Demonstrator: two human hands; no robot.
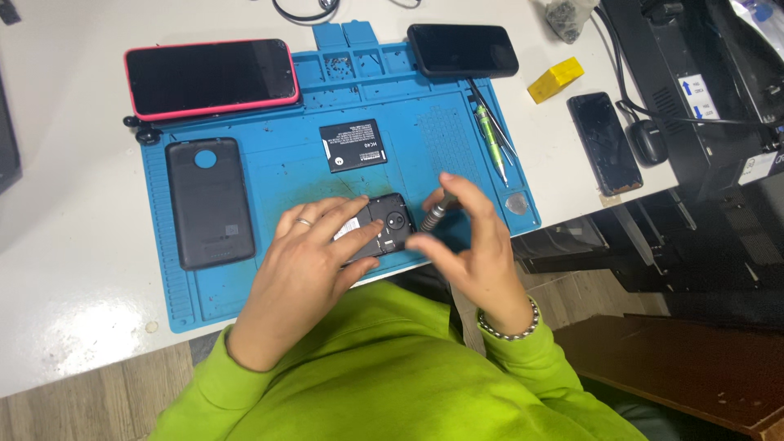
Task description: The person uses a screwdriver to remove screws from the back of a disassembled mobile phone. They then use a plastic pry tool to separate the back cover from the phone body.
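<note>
Blue silicone covered the middle of the white table (73, 245), a ridged repair mat (286, 167) whose grip kept parts from sliding and whose small top trays held loose bits. Near its front edge lay the opened black phone (382, 230), back side up with its cover off, close to the person so both hands could work over it. The left hand (314, 257) lay flat on it, fingers spread and pressing down, apparently to keep it from shifting. The right hand (469, 237) pinched a slim grey-handled screwdriver (434, 216) between thumb and fingertips, the tool slanting down toward the phone's right edge; its tip was too small to place exactly.

A flat black rectangular battery (353, 145) rested apart, farther up the mat, and the dark grey plastic back cover (209, 202) lay to the left, both out of the way. A green-barrelled tool (492, 140) sat along the mat's right side within reach. A red-cased phone (211, 77) and a black phone (462, 50) lay along the mat's far edge.
</note>
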